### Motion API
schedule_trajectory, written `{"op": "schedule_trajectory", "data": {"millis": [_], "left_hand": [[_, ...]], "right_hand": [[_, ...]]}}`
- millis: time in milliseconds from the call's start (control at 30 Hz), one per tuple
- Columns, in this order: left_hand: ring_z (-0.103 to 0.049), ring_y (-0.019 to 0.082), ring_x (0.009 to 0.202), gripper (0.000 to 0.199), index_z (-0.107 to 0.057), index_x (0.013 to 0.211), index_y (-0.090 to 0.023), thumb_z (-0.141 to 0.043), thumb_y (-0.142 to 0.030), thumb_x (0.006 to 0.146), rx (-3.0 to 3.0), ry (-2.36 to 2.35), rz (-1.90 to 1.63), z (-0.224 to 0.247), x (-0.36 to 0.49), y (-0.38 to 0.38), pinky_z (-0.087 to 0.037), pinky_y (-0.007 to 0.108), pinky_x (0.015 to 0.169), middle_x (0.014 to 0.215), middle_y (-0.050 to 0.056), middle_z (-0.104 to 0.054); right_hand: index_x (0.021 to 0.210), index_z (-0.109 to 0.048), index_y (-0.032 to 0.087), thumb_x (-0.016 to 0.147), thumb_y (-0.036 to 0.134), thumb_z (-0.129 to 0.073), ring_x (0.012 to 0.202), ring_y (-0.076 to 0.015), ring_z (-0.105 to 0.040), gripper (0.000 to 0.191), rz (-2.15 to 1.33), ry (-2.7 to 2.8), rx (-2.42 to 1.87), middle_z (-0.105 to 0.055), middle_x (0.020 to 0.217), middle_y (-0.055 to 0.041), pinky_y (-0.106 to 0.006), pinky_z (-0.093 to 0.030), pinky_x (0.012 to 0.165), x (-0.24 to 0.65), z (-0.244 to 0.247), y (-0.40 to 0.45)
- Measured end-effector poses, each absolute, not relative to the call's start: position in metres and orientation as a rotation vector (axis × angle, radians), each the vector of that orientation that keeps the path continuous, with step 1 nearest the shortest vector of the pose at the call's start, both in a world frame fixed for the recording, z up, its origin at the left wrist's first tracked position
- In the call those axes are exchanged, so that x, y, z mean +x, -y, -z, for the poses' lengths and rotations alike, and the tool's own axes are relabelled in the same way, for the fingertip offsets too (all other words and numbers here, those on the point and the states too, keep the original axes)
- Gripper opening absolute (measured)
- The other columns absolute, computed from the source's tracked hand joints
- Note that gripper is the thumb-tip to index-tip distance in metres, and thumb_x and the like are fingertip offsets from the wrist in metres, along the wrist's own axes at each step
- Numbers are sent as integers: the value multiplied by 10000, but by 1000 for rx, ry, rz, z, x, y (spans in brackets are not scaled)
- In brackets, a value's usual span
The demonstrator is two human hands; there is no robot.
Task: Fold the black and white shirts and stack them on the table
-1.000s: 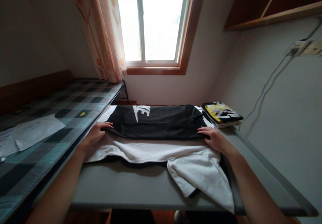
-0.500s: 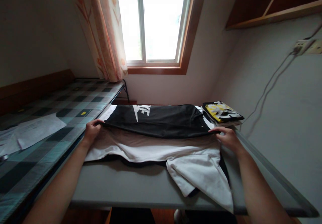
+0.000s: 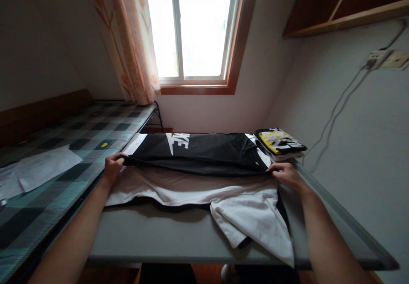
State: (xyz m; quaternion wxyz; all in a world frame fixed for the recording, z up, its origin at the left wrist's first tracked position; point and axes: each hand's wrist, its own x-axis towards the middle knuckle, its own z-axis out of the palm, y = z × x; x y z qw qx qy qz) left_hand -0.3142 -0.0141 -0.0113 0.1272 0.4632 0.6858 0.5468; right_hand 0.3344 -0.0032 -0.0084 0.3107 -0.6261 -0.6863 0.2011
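Observation:
A black and white shirt [image 3: 204,152] with white lettering lies across the grey table [image 3: 153,237]. Its black front panel is lifted along the near edge, over the white cloth beneath. My left hand [image 3: 113,167] pinches the left end of that black edge. At the right end, my right hand [image 3: 286,175] pinches the same edge near the collar. One white sleeve [image 3: 255,220] spreads toward the table's front edge.
Folded clothes [image 3: 281,141] in black, yellow and white sit at the table's back right corner. On the left is a checked mattress [image 3: 111,126] with papers [image 3: 47,164] on it. A cord [image 3: 335,109] hangs along the right wall.
The black edge has been drawn slightly further left at my left hand, and more of it hangs lifted between both hands. The view has shifted slightly.

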Motion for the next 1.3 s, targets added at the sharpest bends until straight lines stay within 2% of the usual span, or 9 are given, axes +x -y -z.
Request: {"op": "schedule_trajectory", "data": {"millis": [133,267,433,500,633,700,833,1067,1300], "left_hand": [[-554,184,640,138,-598,600,-204,-483,-277,578,1371,-1964,-1701,6,-315,22,-476,289,618,575,2,-570],[-515,161,536,192,-563,529,-207,-454,-313,646,1490,-1842,-1609,3,-317,27,-430,276,540,507,12,-536],[-525,170,460,370,-593,548,-203,-354,-341,796,1504,-1893,-1626,-6,-311,31,-435,303,540,430,26,-520],[-567,186,488,376,-618,600,-193,-399,-387,836,1510,-2084,-1655,-9,-305,33,-455,317,579,449,23,-546],[-681,253,738,341,-682,714,-192,-543,-488,811,1882,-2329,-1432,-6,-286,30,-490,347,726,664,55,-697],[-688,252,882,350,-715,837,-198,-528,-495,835,2155,-2122,-1258,1,-273,25,-492,342,817,860,66,-744],[-642,235,1063,369,-686,1110,-225,-486,-434,880,2398,-1855,-874,15,-255,18,-457,347,930,1139,62,-707],[-608,267,1052,256,-741,935,-254,-527,-332,820,2244,-2231,-547,17,-285,18,-423,404,941,1057,65,-702],[-588,329,1063,258,-743,944,-265,-547,-287,778,2072,-2478,-516,19,-313,18,-440,453,886,1134,80,-689]], "right_hand": [[599,-696,186,527,303,-471,672,-223,-631,264,-574,1804,-1623,-694,642,-34,-294,-473,632,338,9,3],[605,-712,198,599,388,-538,696,-233,-646,258,-681,1877,-1605,-707,671,-41,-314,-493,683,338,1,8],[655,-742,192,791,669,-419,780,-266,-674,591,-790,1822,-1537,-734,762,-102,-371,-508,776,333,-4,11],[695,-742,188,797,699,-435,790,-270,-669,604,-665,1791,-1568,-732,783,-110,-372,-505,765,329,0,8],[869,-758,201,772,602,-557,861,-265,-655,459,-410,1900,-1580,-721,929,-108,-366,-495,778,320,15,-1],[852,-758,204,773,563,-556,827,-252,-651,419,-358,1937,-1610,-710,914,-108,-362,-496,762,317,20,-4],[793,-736,201,770,517,-561,775,-227,-635,362,-364,1959,-1634,-697,860,-94,-338,-492,726,317,26,-7],[760,-676,199,796,477,-524,762,-213,-617,319,-301,1956,-1632,-682,861,-89,-336,-480,708,319,36,-11],[770,-651,204,812,454,-507,795,-217,-615,292,-266,1969,-1644,-676,859,-86,-334,-468,731,319,39,-12]]}}
